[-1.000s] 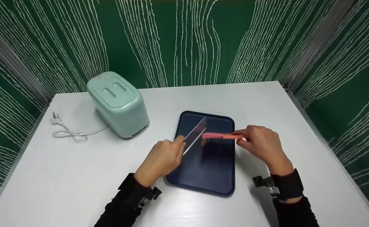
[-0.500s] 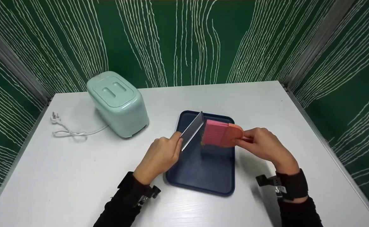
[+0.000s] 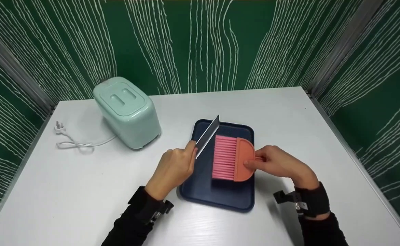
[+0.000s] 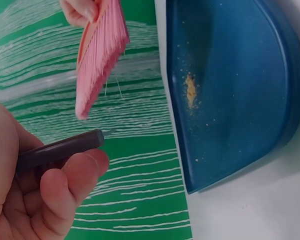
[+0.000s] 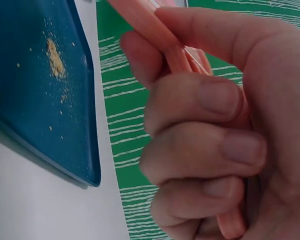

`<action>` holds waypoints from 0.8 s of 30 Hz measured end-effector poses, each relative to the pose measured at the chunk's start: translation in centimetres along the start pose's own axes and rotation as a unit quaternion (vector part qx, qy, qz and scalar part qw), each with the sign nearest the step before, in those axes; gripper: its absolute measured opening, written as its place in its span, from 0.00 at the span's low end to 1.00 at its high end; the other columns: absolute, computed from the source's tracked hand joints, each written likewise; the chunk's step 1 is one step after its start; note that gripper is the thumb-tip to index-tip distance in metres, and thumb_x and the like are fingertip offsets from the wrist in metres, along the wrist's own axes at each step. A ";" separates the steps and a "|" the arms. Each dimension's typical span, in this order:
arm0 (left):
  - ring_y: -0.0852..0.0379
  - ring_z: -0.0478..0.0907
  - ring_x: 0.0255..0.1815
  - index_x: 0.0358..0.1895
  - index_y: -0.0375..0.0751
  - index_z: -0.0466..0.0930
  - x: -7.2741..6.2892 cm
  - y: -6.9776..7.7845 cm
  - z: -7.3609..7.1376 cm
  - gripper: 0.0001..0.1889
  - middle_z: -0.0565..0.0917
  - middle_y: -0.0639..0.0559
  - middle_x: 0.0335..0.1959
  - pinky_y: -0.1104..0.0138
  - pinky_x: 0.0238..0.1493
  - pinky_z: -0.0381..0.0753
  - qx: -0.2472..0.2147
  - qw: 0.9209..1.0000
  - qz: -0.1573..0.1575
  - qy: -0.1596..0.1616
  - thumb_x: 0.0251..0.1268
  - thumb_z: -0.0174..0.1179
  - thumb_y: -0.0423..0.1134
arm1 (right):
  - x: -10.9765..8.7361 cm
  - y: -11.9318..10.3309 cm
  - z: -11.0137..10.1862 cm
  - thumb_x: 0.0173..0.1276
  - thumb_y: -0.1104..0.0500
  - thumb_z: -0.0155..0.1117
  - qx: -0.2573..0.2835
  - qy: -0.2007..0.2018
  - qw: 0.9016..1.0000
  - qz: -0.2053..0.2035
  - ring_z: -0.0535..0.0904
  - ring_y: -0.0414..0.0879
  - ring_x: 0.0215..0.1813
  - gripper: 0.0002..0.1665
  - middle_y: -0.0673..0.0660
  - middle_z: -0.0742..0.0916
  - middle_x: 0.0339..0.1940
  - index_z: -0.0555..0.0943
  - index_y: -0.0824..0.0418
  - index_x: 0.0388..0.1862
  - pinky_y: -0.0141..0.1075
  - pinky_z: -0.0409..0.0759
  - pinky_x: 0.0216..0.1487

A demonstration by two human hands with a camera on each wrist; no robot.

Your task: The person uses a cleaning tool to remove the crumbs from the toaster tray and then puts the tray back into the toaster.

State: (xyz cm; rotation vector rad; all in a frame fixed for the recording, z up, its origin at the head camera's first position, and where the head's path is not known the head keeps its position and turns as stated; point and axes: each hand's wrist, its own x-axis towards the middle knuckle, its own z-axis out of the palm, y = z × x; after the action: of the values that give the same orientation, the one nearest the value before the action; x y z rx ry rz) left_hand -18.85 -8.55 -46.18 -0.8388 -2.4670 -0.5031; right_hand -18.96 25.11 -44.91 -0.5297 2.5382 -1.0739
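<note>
My left hand [image 3: 174, 171] grips a thin metal crumb tray [image 3: 207, 137] by one end, holding it on edge above the dark blue serving tray [image 3: 198, 186]. In the left wrist view the crumb tray's dark end [image 4: 65, 149] lies between thumb and fingers. My right hand [image 3: 280, 162] holds a small orange brush [image 3: 244, 157] with pink bristles [image 3: 224, 157] by its handle. The bristles point left, apart from the crumb tray, with their broad side facing up. Fingers wrap the brush handle [image 5: 232, 225] in the right wrist view. Tan crumbs [image 4: 191, 91] lie on the serving tray.
A mint-green toaster [image 3: 131, 114] stands on the white table [image 3: 94, 191], left of the serving tray. Its white cord and plug [image 3: 59, 129] lie beside it on the left. Green walls with white lines [image 3: 213, 44] enclose the back and sides.
The brush has turned from edge-on to broad side up and swung slightly toward me. The left hand has lifted the crumb tray slightly away from me and turned it more edge-on.
</note>
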 end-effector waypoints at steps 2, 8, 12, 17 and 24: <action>0.45 0.81 0.14 0.43 0.38 0.75 0.0 0.1 0.1 0.07 0.78 0.49 0.12 0.52 0.15 0.77 0.014 1.000 0.005 0.006 0.83 0.56 0.37 | 0.2 -0.2 0.4 0.76 0.48 0.70 0.004 -0.015 1.000 0.000 0.61 0.34 0.22 0.22 0.43 0.74 0.19 0.86 0.61 0.26 0.29 0.58 0.26; 0.48 0.80 0.12 0.46 0.39 0.75 -0.2 0.4 0.2 0.05 0.79 0.51 0.12 0.54 0.13 0.77 0.049 0.998 0.026 0.011 0.81 0.58 0.38 | 0.9 -0.7 1.5 0.75 0.47 0.70 -0.015 -0.029 0.999 -0.009 0.59 0.33 0.20 0.25 0.40 0.70 0.16 0.83 0.63 0.22 0.28 0.55 0.24; 0.49 0.79 0.11 0.48 0.39 0.75 -0.3 0.5 0.2 0.06 0.78 0.52 0.11 0.56 0.13 0.76 0.072 0.997 0.040 0.011 0.80 0.59 0.37 | 1.2 -0.7 1.9 0.76 0.47 0.69 -0.022 -0.022 0.999 -0.013 0.58 0.32 0.20 0.26 0.40 0.69 0.16 0.83 0.64 0.22 0.28 0.55 0.24; 0.52 0.76 0.10 0.46 0.40 0.73 -0.4 0.6 0.3 0.07 0.76 0.53 0.10 0.58 0.12 0.74 0.089 0.995 0.053 0.007 0.75 0.62 0.35 | 1.4 -0.5 1.9 0.76 0.47 0.68 -0.013 -0.012 1.000 0.001 0.58 0.33 0.20 0.27 0.41 0.69 0.17 0.81 0.66 0.23 0.29 0.54 0.25; 0.58 0.70 0.08 0.45 0.41 0.73 -0.4 0.6 0.4 0.04 0.71 0.55 0.08 0.61 0.09 0.70 0.109 0.992 0.069 0.009 0.75 0.59 0.35 | 1.6 0.3 1.5 0.76 0.47 0.68 -0.011 0.011 1.000 0.020 0.63 0.35 0.22 0.25 0.41 0.72 0.17 0.83 0.64 0.24 0.29 0.59 0.27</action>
State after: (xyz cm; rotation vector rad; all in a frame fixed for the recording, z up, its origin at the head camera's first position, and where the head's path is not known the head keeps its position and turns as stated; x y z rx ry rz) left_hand -18.31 -8.13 -46.59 -0.9005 -2.3732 -0.1883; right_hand -19.79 23.63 -46.35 -0.4721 2.5707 -1.0452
